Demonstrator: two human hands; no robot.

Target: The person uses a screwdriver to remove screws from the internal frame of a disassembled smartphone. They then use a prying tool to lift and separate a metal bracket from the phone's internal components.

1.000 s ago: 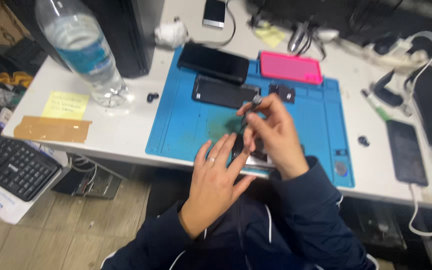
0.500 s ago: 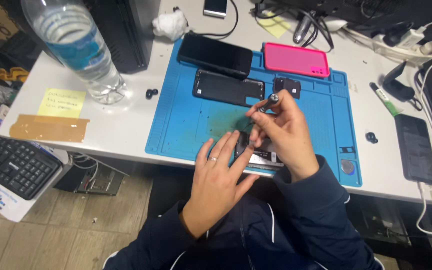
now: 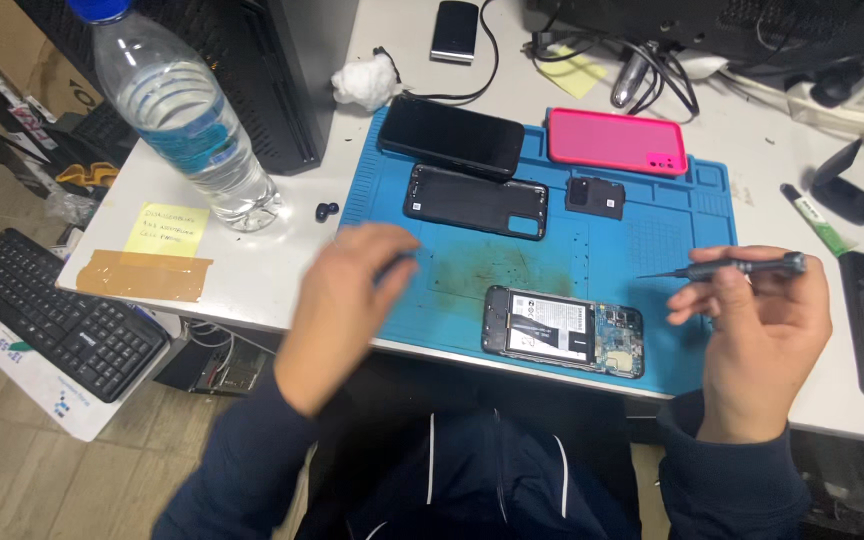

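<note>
The right hand pinches a slim, light screwdriver while the blurred left hand hovers open and empty; the opened phone looks fragile, best held by its edges.

Place: a phone repair bench is showing here, set up on a white desk.
Work surface: a blue repair mat is covering the desk.
Evidence: an opened phone, a back cover and a pink case are lying on the mat.
Tool: a precision screwdriver is sitting in the right hand.
Surroundings: cables are crowding the back edge.
</note>
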